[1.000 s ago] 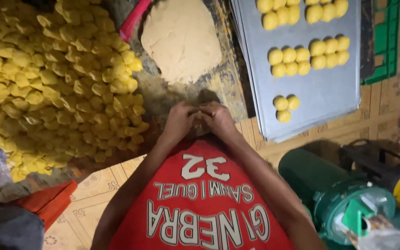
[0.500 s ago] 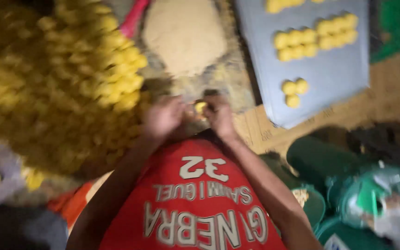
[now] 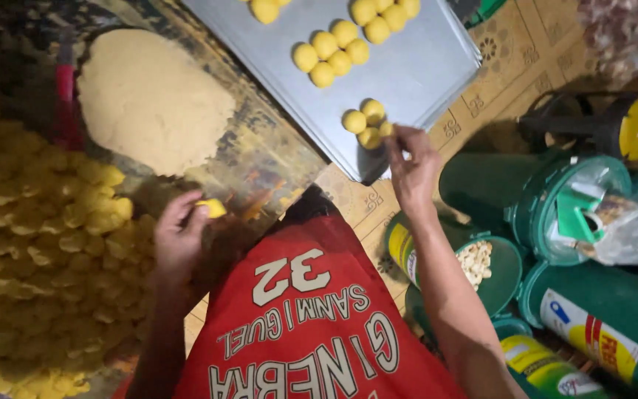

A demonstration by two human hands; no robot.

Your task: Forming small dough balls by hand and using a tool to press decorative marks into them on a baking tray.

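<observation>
Our right hand (image 3: 411, 166) pinches a round yellow ball (image 3: 387, 129) onto the tray's (image 3: 422, 66) near edge. Our left hand (image 3: 179, 236) pinches a yellow piece (image 3: 214, 208), pointing right. A green tub (image 3: 500, 277) holds nuts (image 3: 475, 262).

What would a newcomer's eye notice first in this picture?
The big heap of yellow dough pieces fills the left side. At top centre, the right hand sets a small yellow ball on the grey metal tray, while the left hand holds another yellow piece.
</observation>
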